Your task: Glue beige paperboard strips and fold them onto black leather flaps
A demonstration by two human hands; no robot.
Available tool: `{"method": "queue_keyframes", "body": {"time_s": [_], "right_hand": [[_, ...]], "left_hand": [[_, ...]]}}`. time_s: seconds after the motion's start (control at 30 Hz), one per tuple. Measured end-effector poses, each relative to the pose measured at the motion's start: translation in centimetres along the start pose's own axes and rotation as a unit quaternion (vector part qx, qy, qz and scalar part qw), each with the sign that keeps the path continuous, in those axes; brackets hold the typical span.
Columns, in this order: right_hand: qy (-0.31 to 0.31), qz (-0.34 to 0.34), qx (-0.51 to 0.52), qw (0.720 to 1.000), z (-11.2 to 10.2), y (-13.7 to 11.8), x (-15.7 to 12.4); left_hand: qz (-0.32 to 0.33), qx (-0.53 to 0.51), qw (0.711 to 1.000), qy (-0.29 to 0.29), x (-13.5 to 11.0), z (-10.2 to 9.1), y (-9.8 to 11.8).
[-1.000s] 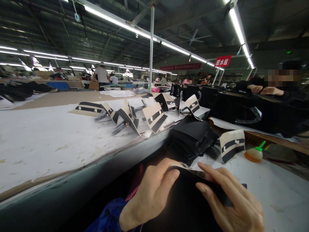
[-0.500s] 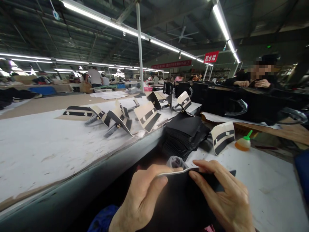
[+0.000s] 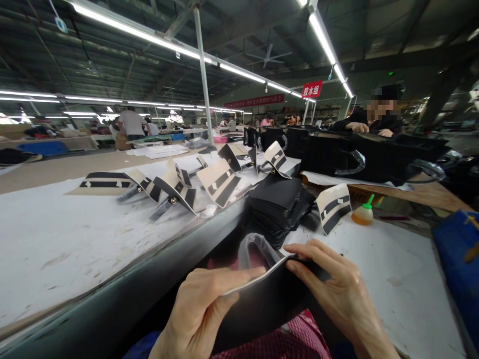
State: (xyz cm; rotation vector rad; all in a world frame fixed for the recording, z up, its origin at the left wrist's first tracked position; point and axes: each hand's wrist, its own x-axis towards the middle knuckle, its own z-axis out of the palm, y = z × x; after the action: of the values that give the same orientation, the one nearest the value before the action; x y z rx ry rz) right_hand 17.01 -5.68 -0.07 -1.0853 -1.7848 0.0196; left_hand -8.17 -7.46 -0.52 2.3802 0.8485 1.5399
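Between my two hands is a black leather-like panel point(image 3: 258, 306) with a pale upper edge, held tilted over my lap. My left hand point(image 3: 202, 304) pinches that edge, thumb on the near face and fingers behind. My right hand point(image 3: 333, 284) pinches the same edge farther right. A handle loop wrapped in clear plastic point(image 3: 254, 249) sticks up just behind the panel. Beyond it stands a stack of black panels point(image 3: 279, 204). A curved beige-and-black panel point(image 3: 334, 208) rests on the white surface to the right of the stack.
Several beige-and-black panels point(image 3: 219, 182) stand on the paper-covered table point(image 3: 75, 244) at left. A glue bottle with a green nozzle point(image 3: 362, 212) sits on the right worktop point(image 3: 404, 269). Black bags point(image 3: 333, 154) line the back, where a co-worker point(image 3: 374, 119) works. A blue bin point(image 3: 458, 264) is at far right.
The panel has tilted so its near face swings up, uncovering pink checked cloth below and more of the plastic-wrapped loop. Both hands have shifted slightly left in view, still pinching.
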Motion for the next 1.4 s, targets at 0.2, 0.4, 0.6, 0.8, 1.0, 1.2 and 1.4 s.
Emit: {"method": "queue_keyframes", "body": {"time_s": [0.2, 0.4, 0.6, 0.8, 1.0, 1.2, 1.4], "right_hand": [[-0.076, 0.008, -0.039, 0.996, 0.6, 0.5, 0.2], [0.002, 0.106, -0.109, 0.988, 1.9, 3.7, -0.4], [0.176, 0.142, -0.12, 0.967, -0.9, 6.2, -3.1], [0.093, 0.245, 0.172, 0.95, -1.0, 7.8, -3.9], [0.025, 0.291, 0.342, 0.893, 0.7, 7.6, -3.1], [0.092, 0.302, 0.37, 0.874, -0.3, 6.8, -2.8], [0.2, 0.35, 0.251, 0.88, -2.7, 5.5, -2.7]], "left_hand": [[-0.004, -0.012, 0.999, -0.048, 0.5, 0.9, -0.1], [-0.216, -0.061, 0.974, 0.013, 1.6, 0.9, -1.1], [-0.254, -0.081, 0.956, 0.121, 1.1, -0.7, -1.0], [-0.188, -0.013, 0.971, 0.146, 0.4, -2.3, -1.4], [-0.166, -0.056, 0.972, 0.156, 0.0, -2.6, -1.4], [-0.217, -0.082, 0.959, 0.163, 0.7, -3.1, -1.9], [-0.208, 0.034, 0.976, -0.062, 2.3, -3.4, -2.5]]}}
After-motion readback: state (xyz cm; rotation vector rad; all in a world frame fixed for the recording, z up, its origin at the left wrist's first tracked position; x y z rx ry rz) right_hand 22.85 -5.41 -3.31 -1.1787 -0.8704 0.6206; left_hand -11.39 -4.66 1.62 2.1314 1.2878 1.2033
